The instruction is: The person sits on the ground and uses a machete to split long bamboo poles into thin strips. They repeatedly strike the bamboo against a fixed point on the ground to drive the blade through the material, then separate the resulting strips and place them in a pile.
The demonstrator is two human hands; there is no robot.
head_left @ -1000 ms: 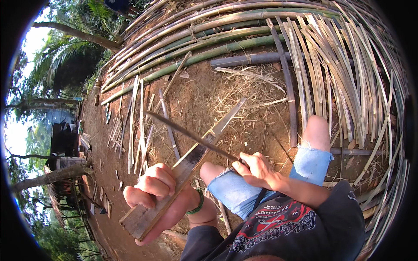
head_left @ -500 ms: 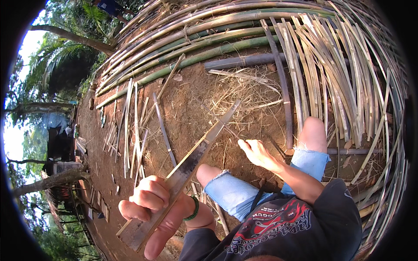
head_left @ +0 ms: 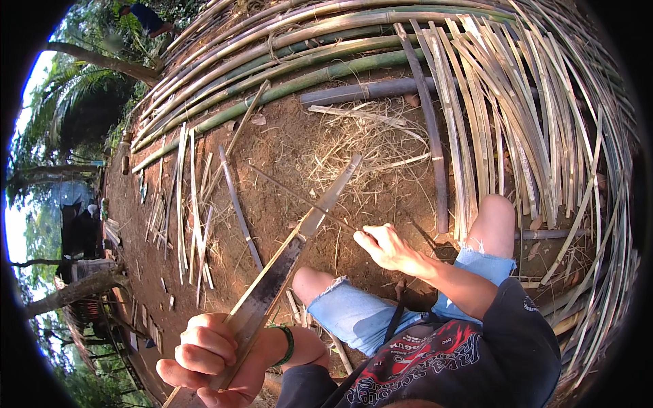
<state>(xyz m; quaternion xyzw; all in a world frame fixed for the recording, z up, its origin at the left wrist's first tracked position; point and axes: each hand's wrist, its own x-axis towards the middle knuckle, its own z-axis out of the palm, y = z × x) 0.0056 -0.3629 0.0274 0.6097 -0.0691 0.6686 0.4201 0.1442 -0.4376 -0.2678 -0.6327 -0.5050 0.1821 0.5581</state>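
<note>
A split bamboo strip (head_left: 275, 272), wide at the near end and narrowing toward the far end, slants across the middle. My left hand (head_left: 216, 350) is closed around its near end, with a green band on the wrist. In my right hand (head_left: 389, 249), fingers wrapped, is a long thin dark blade (head_left: 286, 186), seen nearly edge-on. It crosses the strip's narrow far part; whether it touches the strip I cannot tell. Its handle is hidden in my fist.
Fine shavings (head_left: 371, 146) lie on the earth beyond the strip. Long bamboo poles (head_left: 272, 98) curve across the back. Many split strips (head_left: 476, 115) are laid side by side at right, with a dark pole (head_left: 428, 129) beside them. More strips (head_left: 197, 211) lie at left.
The blade has shifted left and nearer to me, crossing the strip farther from its tip. My left hand and the strip have moved slightly down and left; my right hand moved slightly left.
</note>
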